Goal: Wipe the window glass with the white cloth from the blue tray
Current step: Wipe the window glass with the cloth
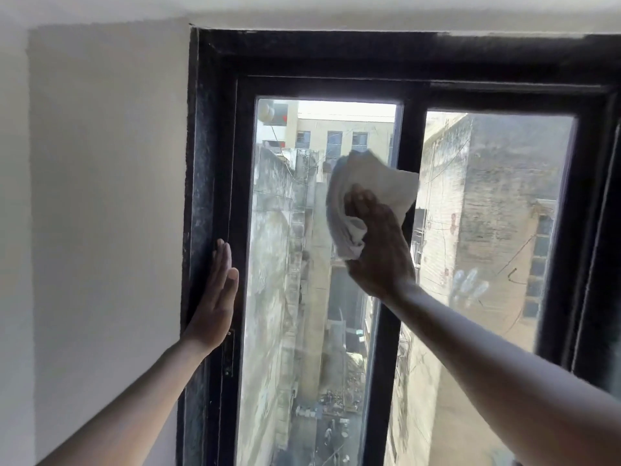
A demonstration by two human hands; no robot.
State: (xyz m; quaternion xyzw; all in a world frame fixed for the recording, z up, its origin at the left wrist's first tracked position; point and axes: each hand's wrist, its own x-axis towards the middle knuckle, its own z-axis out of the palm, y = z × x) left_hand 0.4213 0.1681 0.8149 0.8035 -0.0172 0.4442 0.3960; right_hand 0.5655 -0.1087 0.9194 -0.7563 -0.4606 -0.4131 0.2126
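The window has a black frame [215, 196] and two tall panes. My right hand [378, 243] is raised against the left pane's glass [285, 264] near its right edge, shut on a crumpled white cloth [366, 186] that also overlaps the black middle bar [408, 136]. My left hand [216, 297] lies flat with fingers straight on the frame's left upright, holding nothing. The blue tray is out of view.
A white plastered wall [100, 196] runs along the left of the window. The right pane [497, 213] is dusty with smears and a handprint. A small metal latch [228, 354] sits on the left upright below my left hand. Buildings show outside.
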